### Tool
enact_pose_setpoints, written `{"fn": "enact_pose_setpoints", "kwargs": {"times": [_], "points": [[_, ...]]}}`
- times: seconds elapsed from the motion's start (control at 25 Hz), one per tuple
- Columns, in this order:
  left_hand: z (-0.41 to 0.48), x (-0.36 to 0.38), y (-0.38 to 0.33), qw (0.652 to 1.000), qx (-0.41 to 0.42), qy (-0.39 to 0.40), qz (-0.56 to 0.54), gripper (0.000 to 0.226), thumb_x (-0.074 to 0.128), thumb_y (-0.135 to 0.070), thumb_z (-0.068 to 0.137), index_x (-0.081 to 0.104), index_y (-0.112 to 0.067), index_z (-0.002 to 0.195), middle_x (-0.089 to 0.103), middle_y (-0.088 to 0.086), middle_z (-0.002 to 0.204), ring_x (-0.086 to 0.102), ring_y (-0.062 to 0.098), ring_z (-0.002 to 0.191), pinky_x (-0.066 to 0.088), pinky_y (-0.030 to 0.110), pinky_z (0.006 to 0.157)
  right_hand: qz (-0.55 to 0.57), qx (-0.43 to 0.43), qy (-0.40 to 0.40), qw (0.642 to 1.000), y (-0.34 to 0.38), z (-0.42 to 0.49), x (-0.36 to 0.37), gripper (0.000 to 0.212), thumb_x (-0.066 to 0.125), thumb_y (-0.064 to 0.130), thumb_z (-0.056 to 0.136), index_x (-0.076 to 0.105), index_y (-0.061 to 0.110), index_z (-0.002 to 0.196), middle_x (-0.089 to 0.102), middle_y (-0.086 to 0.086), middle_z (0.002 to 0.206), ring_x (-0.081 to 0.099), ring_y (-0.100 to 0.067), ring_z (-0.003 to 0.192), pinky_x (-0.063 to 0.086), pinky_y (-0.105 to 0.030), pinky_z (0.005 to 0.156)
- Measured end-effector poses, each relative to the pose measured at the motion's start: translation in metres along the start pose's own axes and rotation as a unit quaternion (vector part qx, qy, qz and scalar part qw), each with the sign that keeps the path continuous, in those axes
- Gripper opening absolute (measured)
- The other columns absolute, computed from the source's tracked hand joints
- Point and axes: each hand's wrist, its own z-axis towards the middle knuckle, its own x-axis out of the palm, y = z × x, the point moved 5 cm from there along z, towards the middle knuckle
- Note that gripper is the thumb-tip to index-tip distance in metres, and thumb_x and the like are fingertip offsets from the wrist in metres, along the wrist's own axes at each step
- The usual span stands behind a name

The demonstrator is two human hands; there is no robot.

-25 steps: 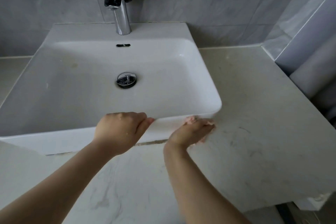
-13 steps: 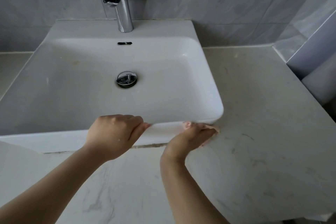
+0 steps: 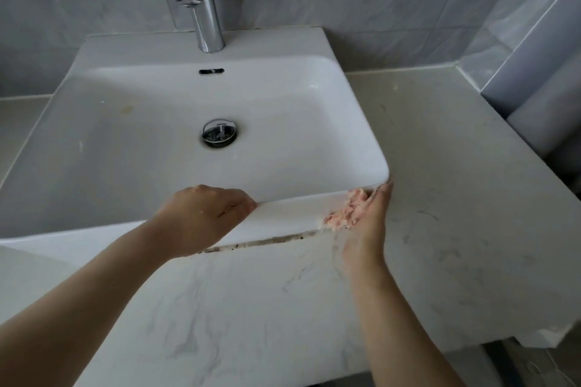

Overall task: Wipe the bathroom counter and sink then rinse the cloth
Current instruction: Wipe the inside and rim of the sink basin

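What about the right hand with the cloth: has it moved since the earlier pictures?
Yes. The right hand, pressing the pink cloth, has slid rightward along the front wall of the sink, toward its right corner.

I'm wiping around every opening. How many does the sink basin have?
2: the round drain in the floor of the sink, and the overflow slot on its back wall below the faucet. Its near inner wall is hidden.

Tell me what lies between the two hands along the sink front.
In the head view, between left hand and right hand only the sink's bare white front wall shows, with a dark grimy seam below it at the counter.
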Motion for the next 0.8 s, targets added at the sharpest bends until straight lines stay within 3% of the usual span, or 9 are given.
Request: {"fn": "enact_pose_setpoints", "kwargs": {"times": [0.08, 0.16, 0.24, 0.36, 0.44, 0.52, 0.64, 0.72, 0.8], "points": [[-0.008, -0.008, 0.011, 0.999, 0.008, 0.041, -0.014, 0.035, 0.03, -0.049, 0.094, 0.06, -0.038, 0.108, 0.065, -0.017, 0.095, 0.056, 0.008, 0.088, 0.042, 0.026, 0.081, 0.002, -0.007, -0.03, 1.0, 0.011, -0.004, -0.006, 0.043, 0.045, 0.063, 0.088, 0.053, 0.021, 0.084, 0.063, 0.011, 0.075, 0.059, -0.005, 0.073, 0.045, -0.029, 0.081], [-0.018, -0.016, 0.029, 0.998, 0.004, 0.059, -0.023, 0.032, 0.032, -0.047, 0.095, 0.061, -0.041, 0.109, 0.065, -0.019, 0.1, 0.055, 0.008, 0.092, 0.042, 0.027, 0.085, 0.041, -0.04, -0.118, 0.991, 0.025, -0.009, -0.012, 0.052, 0.021, 0.045, 0.101, 0.053, 0.018, 0.069, 0.056, 0.011, 0.049, 0.053, -0.002, 0.047, 0.046, -0.017, 0.06], [-0.024, -0.021, 0.041, 0.997, 0.0, 0.065, -0.04, 0.031, 0.033, -0.047, 0.094, 0.062, -0.042, 0.105, 0.066, -0.016, 0.102, 0.056, 0.008, 0.095, 0.042, 0.027, 0.087, 0.066, -0.057, -0.16, 0.983, 0.036, -0.005, -0.014, 0.059, 0.023, 0.04, 0.102, 0.059, 0.02, 0.06, 0.054, 0.008, 0.043, 0.051, -0.005, 0.041, 0.042, -0.018, 0.052], [-0.026, -0.021, 0.046, 0.995, 0.005, 0.084, -0.054, 0.032, 0.034, -0.048, 0.094, 0.062, -0.04, 0.106, 0.067, -0.01, 0.103, 0.057, 0.01, 0.096, 0.042, 0.026, 0.087, 0.081, -0.113, -0.169, 0.976, 0.025, 0.012, -0.002, 0.029, 0.048, 0.046, 0.084, 0.062, 0.021, 0.08, 0.065, -0.002, 0.073, 0.061, -0.02, 0.073, 0.046, -0.028, 0.073], [-0.025, -0.02, 0.045, 0.995, 0.018, 0.085, -0.057, 0.035, 0.033, -0.047, 0.095, 0.063, -0.035, 0.106, 0.067, -0.005, 0.104, 0.057, 0.013, 0.097, 0.042, 0.028, 0.087, 0.014, -0.112, -0.191, 0.975, 0.007, 0.001, 0.019, 0.049, 0.049, 0.054, 0.076, 0.058, 0.026, 0.115, 0.062, -0.006, 0.119, 0.059, -0.025, 0.109, 0.042, -0.039, 0.098], [-0.025, -0.02, 0.044, 0.996, 0.03, 0.076, -0.045, 0.039, 0.031, -0.044, 0.096, 0.063, -0.024, 0.103, 0.067, 0.002, 0.102, 0.057, 0.018, 0.095, 0.042, 0.031, 0.085, -0.087, -0.146, -0.234, 0.957, -0.006, -0.035, 0.055, 0.072, 0.056, 0.046, 0.074, 0.032, 0.028, 0.14, 0.032, -0.011, 0.149, 0.037, -0.033, 0.134, 0.033, -0.053, 0.109], [-0.023, -0.02, 0.041, 0.996, 0.036, 0.059, -0.058, 0.036, 0.033, -0.039, 0.097, 0.063, -0.021, 0.087, 0.064, 0.0, 0.083, 0.055, 0.022, 0.084, 0.041, 0.028, 0.072, -0.215, -0.171, -0.221, 0.936, -0.046, -0.095, 0.129, 0.093, 0.052, 0.041, 0.077, 0.011, -0.004, 0.147, 0.002, -0.021, 0.156, 0.003, -0.031, 0.144, 0.008, -0.047, 0.119], [-0.025, -0.023, 0.043, 0.995, 0.035, 0.053, -0.083, 0.033, 0.035, -0.036, 0.096, 0.063, -0.027, 0.081, 0.062, -0.006, 0.077, 0.054, 0.02, 0.08, 0.042, 0.026, 0.069, -0.161, -0.158, -0.247, 0.942, -0.058, -0.097, 0.136, 0.087, 0.027, 0.055, 0.084, 0.001, 0.003, 0.149, -0.004, -0.01, 0.159, -0.006, -0.019, 0.146, -0.004, -0.037, 0.119], [-0.027, -0.026, 0.055, 0.993, 0.025, 0.062, -0.094, 0.036, 0.035, -0.042, 0.095, 0.066, -0.025, 0.094, 0.067, -0.004, 0.09, 0.058, 0.019, 0.089, 0.045, 0.032, 0.082, -0.16, -0.196, -0.299, 0.92, -0.038, -0.071, 0.102, 0.089, 0.028, 0.058, 0.079, 0.005, 0.01, 0.15, 0.003, -0.006, 0.159, 0.004, -0.022, 0.147, 0.003, -0.04, 0.12]]}}
